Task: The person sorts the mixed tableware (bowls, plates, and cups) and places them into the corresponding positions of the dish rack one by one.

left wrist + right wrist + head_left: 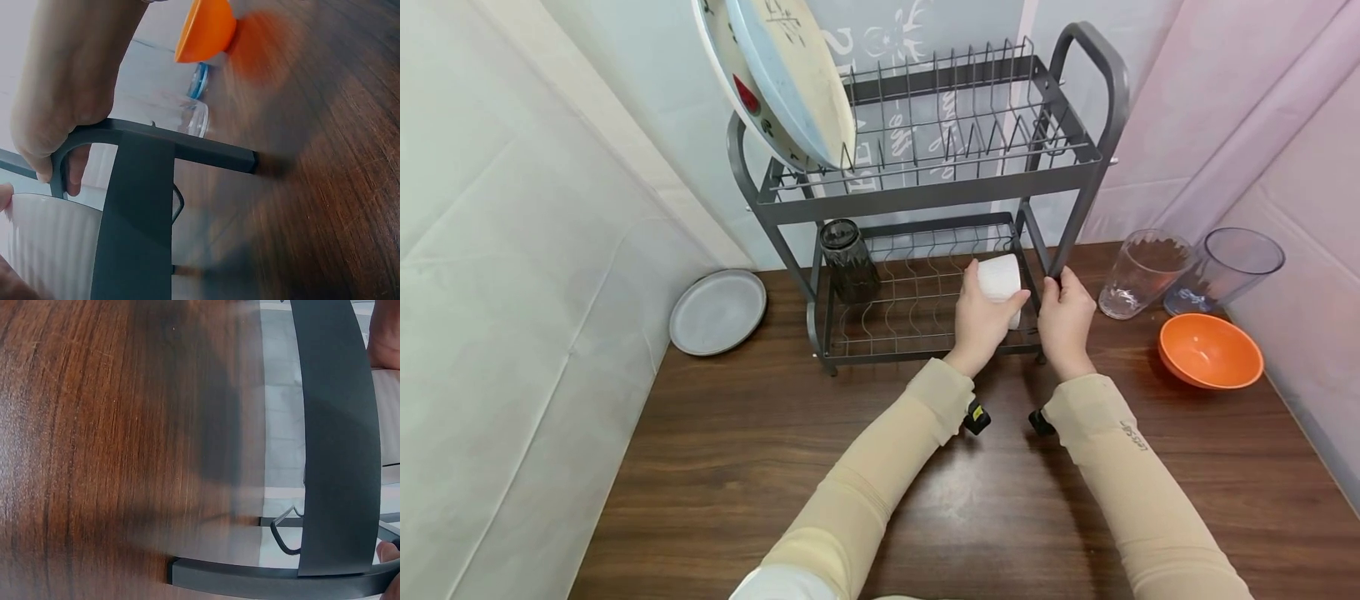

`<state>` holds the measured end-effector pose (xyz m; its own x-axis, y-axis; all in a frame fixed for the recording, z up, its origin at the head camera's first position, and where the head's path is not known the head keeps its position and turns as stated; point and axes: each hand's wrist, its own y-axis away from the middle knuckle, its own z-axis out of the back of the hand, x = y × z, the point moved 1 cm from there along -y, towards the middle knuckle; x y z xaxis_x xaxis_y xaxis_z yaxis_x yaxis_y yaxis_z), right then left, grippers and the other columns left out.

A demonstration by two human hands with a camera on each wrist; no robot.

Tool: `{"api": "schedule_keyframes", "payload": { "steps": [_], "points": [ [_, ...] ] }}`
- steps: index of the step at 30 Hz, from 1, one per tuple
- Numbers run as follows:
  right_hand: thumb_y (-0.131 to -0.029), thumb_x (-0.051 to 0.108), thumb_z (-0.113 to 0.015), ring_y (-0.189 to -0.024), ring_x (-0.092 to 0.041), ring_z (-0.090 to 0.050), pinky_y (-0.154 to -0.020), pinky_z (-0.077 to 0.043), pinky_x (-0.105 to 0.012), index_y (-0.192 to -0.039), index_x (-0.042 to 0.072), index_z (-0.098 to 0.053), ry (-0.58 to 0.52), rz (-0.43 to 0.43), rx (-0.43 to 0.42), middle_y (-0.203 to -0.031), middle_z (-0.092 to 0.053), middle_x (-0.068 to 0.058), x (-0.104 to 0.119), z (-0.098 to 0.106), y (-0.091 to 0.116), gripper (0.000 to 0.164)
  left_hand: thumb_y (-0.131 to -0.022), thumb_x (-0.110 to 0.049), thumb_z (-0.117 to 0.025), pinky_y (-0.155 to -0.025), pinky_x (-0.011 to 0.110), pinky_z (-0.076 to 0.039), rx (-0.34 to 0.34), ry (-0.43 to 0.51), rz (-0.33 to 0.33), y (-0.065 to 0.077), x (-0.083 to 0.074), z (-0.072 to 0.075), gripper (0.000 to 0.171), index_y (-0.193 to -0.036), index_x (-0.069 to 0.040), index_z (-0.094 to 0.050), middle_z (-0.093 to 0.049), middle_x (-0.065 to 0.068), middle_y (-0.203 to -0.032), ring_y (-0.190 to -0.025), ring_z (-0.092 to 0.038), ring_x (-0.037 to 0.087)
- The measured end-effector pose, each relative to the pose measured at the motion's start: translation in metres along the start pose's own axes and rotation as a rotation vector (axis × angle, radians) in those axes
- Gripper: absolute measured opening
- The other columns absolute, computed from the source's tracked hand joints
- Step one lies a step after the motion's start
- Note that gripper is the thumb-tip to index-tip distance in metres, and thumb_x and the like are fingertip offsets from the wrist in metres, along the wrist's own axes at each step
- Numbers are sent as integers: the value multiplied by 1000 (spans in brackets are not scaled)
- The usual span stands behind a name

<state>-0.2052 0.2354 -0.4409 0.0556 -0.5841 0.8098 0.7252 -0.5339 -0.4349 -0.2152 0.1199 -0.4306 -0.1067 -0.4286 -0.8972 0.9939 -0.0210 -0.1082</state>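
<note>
A dark grey two-tier dish rack (pixel 925 198) stands against the back wall. On the right of its lower shelf is a white ribbed cup (pixel 998 279). My left hand (pixel 979 321) holds the cup, with thumb and fingers spread around its sides. Close up in the left wrist view, the cup (pixel 53 247) sits behind the rack's front bar (pixel 134 219). My right hand (pixel 1064 321) grips the rack's right front post, its fingers wrapped round the metal. At the right wrist view's edge, fingers of the right hand (pixel 390 569) show by the post.
A dark glass (pixel 848 267) stands upside down at the lower shelf's left. Large plates (pixel 797 83) lean in the upper tier. A grey plate (pixel 718 312) lies left of the rack; a clear glass (pixel 1142 275), bluish glass (pixel 1232 267) and orange bowl (pixel 1210 354) stand right.
</note>
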Motion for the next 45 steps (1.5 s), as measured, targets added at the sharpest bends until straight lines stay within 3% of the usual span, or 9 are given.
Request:
{"api": "schedule_keyframes", "payload": {
  "steps": [3,6,8,14,24,32,45],
  "points": [
    [-89,13,-47,-72,-29,-50,-65,-37,-36,-98,-2,-59,-4,0,3,-83,-60,-20,0,0,0,22,-73,-47,-65,-83,29,-46,16,-8,-9,0,0,-1,81,-138,-25,-21,-39,7,-136,-111,-49,19],
    [-89,13,-47,-75,-30,-51,-67,-38,-38,-100,-2,-59,-9,0,6,-86,-61,-21,-1,0,0,22,-73,-48,-64,-93,35,-42,37,-20,-33,-1,1,-3,77,-137,-32,-24,-25,6,-144,-128,-35,24],
    [-89,13,-48,-75,-30,-51,-68,-39,-39,-99,-2,-59,-10,-4,7,-86,-61,-21,-1,0,0,21,-73,-49,-63,-95,36,-40,45,-29,-54,-2,1,-5,74,-136,-34,-26,-26,4,-144,-132,-28,24],
    [-89,12,-48,-75,-32,-52,-69,-38,-42,-96,-2,-60,-12,0,-2,-84,-61,-21,-1,0,0,20,-72,-51,-62,-97,36,-39,58,-43,-79,-4,2,-7,74,-135,-32,-29,-28,0,-144,-133,-26,21],
    [-89,13,-48,-74,-33,-52,-68,-39,-42,-93,-2,-59,-18,7,5,-83,-60,-21,-1,-2,0,19,-74,-48,-62,-97,33,-39,77,-68,-91,-5,4,-8,71,-135,-29,-30,-25,5,-145,-129,-33,22],
    [-89,13,-48,-77,-33,-53,-71,-39,-43,-97,-1,-60,-18,-12,9,-87,-61,-21,-1,-1,-2,20,-79,-44,-57,-97,29,-39,113,-44,-120,-3,6,-10,63,-135,-31,-29,-16,13,-146,-124,-39,21],
    [-89,11,-47,-75,-33,-51,-70,-38,-42,-97,-2,-59,-11,-13,17,-86,-60,-22,-2,0,-2,20,-85,-38,-51,-96,27,-40,147,23,-91,0,10,-9,56,-135,-36,-26,-12,7,-147,-124,-39,16]
  ]
}}
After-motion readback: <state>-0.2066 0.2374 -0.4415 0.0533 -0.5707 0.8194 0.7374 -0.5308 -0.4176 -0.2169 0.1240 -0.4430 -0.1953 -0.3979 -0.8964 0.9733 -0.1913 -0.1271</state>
